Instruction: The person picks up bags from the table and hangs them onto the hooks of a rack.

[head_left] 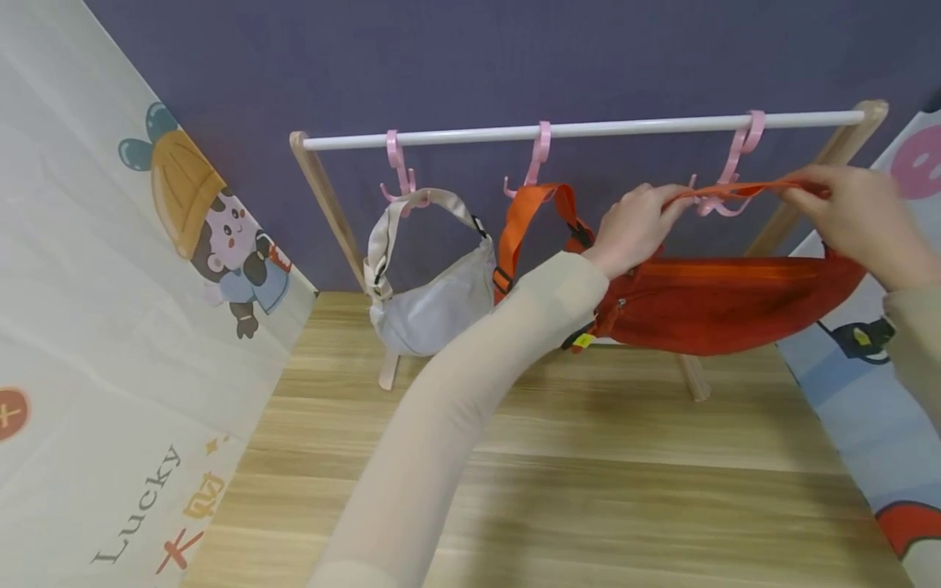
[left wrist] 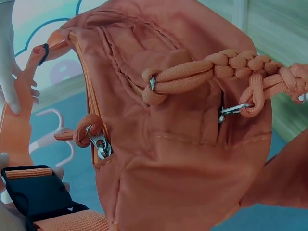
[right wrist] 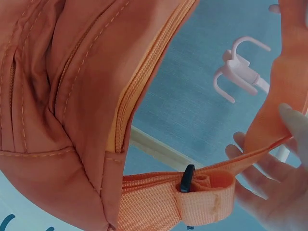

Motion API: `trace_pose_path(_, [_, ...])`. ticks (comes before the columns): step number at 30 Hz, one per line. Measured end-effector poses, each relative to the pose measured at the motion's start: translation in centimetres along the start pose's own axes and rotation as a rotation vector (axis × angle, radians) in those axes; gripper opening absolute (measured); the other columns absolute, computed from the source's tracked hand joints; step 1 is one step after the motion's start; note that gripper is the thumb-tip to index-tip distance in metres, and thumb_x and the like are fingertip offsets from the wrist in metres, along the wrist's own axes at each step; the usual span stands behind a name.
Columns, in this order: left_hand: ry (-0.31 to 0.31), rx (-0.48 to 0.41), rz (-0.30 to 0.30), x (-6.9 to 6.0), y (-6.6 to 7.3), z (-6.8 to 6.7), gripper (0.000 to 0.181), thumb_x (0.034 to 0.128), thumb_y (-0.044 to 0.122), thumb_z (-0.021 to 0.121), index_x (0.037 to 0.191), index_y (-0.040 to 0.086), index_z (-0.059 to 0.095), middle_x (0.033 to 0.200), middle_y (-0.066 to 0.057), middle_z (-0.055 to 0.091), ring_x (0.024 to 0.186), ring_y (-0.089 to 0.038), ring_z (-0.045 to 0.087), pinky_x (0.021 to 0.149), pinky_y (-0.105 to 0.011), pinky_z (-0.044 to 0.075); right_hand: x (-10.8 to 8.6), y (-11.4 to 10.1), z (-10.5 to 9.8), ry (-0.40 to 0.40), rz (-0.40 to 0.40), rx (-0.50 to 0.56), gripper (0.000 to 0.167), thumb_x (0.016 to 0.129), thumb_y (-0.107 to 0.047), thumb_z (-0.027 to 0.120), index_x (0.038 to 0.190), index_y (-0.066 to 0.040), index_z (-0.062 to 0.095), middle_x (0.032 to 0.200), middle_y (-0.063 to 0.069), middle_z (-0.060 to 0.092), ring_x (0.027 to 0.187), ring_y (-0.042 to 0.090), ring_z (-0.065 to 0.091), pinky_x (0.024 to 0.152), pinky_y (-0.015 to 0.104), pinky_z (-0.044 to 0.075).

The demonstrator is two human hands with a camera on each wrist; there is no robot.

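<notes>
A red waist bag (head_left: 706, 306) hangs below both hands by its orange strap (head_left: 742, 189). My left hand (head_left: 635, 222) pinches the strap at its left, close to a black buckle (left wrist: 36, 190). At its right end, my right hand (head_left: 860, 214) pinches the same strap between thumb and fingers, beside a black slider (right wrist: 186, 179). The strap runs level across the right-hand pink hook (head_left: 735, 159) in the head view. In the right wrist view, the hook's prongs (right wrist: 243, 72) appear beside the strap, so whether they touch cannot be told.
A white rail (head_left: 647, 126) on wooden legs carries the hooks. An off-white bag (head_left: 441, 302) hangs from the left hook (head_left: 399, 167). An orange strap (head_left: 520, 220) hangs at the middle hook (head_left: 539, 151); my left arm hides its bag. Printed cloths flank the wooden tabletop (head_left: 625, 490).
</notes>
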State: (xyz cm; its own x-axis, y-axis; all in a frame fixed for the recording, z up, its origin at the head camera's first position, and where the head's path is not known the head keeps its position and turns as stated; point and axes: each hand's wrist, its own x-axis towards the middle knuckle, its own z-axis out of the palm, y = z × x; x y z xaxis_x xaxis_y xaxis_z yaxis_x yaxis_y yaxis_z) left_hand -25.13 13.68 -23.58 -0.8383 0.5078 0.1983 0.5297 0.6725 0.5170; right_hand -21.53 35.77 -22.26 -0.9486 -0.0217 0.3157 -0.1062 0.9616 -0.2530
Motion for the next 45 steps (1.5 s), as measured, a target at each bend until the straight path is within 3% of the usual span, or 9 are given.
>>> trace_pose_path(9, [-0.023,-0.003,-0.051,1.1,-0.2,0.5,0.039,0.0916,0.04,0.036,0.129,0.034,0.044,0.076,0.004,0.049,0.059,-0.009,0.041,0.053,-0.021,0.032,1.3,-0.3,-0.1,-0.063,-0.01,-0.013,0.037,0.094,-0.021,0.041,0.105,0.012,0.054,0.072,0.024,0.049,0.053,0.027,0.039,0.041,0.029,0.031])
trace_pose_path(13, [-0.033,-0.019,-0.071,1.3,-0.3,0.8,0.037,0.0922,0.039,0.035,0.128,0.034,0.044,0.075,0.004,0.05,0.055,-0.009,0.038,0.052,-0.02,0.031,1.7,-0.1,0.2,-0.092,-0.001,0.002,0.04,0.094,-0.024,0.04,0.106,0.012,0.054,0.078,0.027,0.05,0.058,0.03,0.041,0.042,0.029,0.032])
trace_pose_path(22, [-0.03,-0.022,-0.105,1.5,-0.3,1.2,0.035,0.0929,0.037,0.035,0.126,0.035,0.046,0.078,0.006,0.052,0.058,-0.008,0.04,0.052,-0.02,0.031,2.3,0.5,0.7,-0.141,0.028,0.033,0.04,0.094,-0.023,0.038,0.104,0.013,0.053,0.082,0.031,0.051,0.065,0.034,0.044,0.046,0.031,0.033])
trace_pose_path(27, [-0.029,-0.006,-0.103,1.5,-0.5,1.2,0.035,0.093,0.038,0.033,0.125,0.036,0.046,0.073,0.005,0.05,0.057,-0.009,0.04,0.052,-0.021,0.03,2.4,0.5,0.8,-0.168,0.031,0.06,0.038,0.095,-0.021,0.036,0.105,0.013,0.051,0.079,0.029,0.049,0.059,0.03,0.042,0.043,0.03,0.032])
trace_pose_path(31, [-0.03,0.023,-0.101,1.7,-0.5,1.2,0.034,0.093,0.039,0.031,0.124,0.036,0.046,0.074,0.007,0.051,0.058,-0.009,0.04,0.052,-0.022,0.03,2.6,0.5,0.7,-0.152,0.006,0.063,0.033,0.094,-0.02,0.036,0.097,0.009,0.053,0.074,0.025,0.047,0.056,0.027,0.04,0.043,0.03,0.031])
trace_pose_path(36, [-0.019,0.051,-0.111,1.8,-0.5,1.2,0.031,0.0937,0.038,0.03,0.12,0.035,0.047,0.079,0.009,0.053,0.06,-0.009,0.043,0.055,-0.022,0.033,2.9,0.5,0.7,-0.147,-0.021,0.078,0.034,0.095,-0.025,0.035,0.09,0.005,0.052,0.071,0.02,0.045,0.057,0.026,0.037,0.046,0.031,0.027])
trace_pose_path(45, [0.019,0.081,-0.08,1.9,-0.6,0.7,0.029,0.0951,0.036,0.027,0.115,0.03,0.047,0.073,0.006,0.049,0.058,-0.008,0.043,0.053,-0.021,0.033,3.2,0.5,0.5,-0.168,-0.012,0.093,0.04,0.095,-0.032,0.034,0.092,0.004,0.05,0.072,0.02,0.046,0.058,0.026,0.037,0.048,0.032,0.027])
